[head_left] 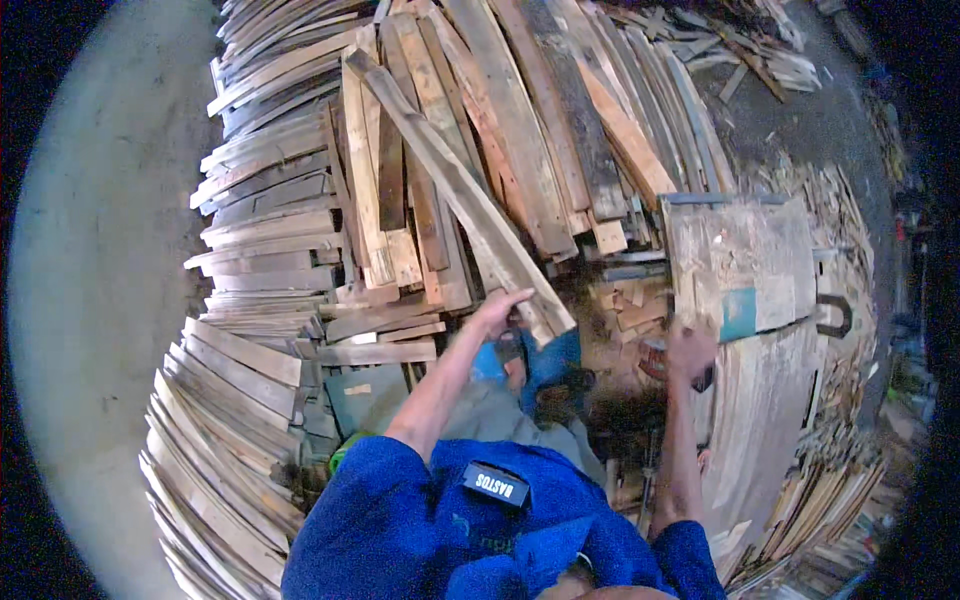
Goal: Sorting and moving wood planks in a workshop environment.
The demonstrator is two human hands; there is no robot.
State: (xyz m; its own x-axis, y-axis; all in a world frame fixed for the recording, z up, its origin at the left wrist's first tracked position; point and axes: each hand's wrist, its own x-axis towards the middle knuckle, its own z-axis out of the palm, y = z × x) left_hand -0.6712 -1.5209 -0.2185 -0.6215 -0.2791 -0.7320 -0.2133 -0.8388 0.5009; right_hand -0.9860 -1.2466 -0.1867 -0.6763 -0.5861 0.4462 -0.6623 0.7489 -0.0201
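Observation:
My left hand [500,312] is wrapped round the near end of a long, weathered wooden plank [455,195]. The plank slants away to the far left, its other end lying over a pile of loose boards. To the right, my right hand [692,350] looks closed, though motion smears it; a dark thing shows just below it, too unclear to name. It is at the left edge of a worn wooden worktop [765,385], near a teal patch [738,313] on the surface.
Boards [525,130] are piled ahead of me, and stacked planks [225,400] line the left side beside a bare concrete floor [110,250]. Wood offcuts [630,310] lie between the pile and the worktop. More scrap wood [840,210] lies beyond the worktop at the right.

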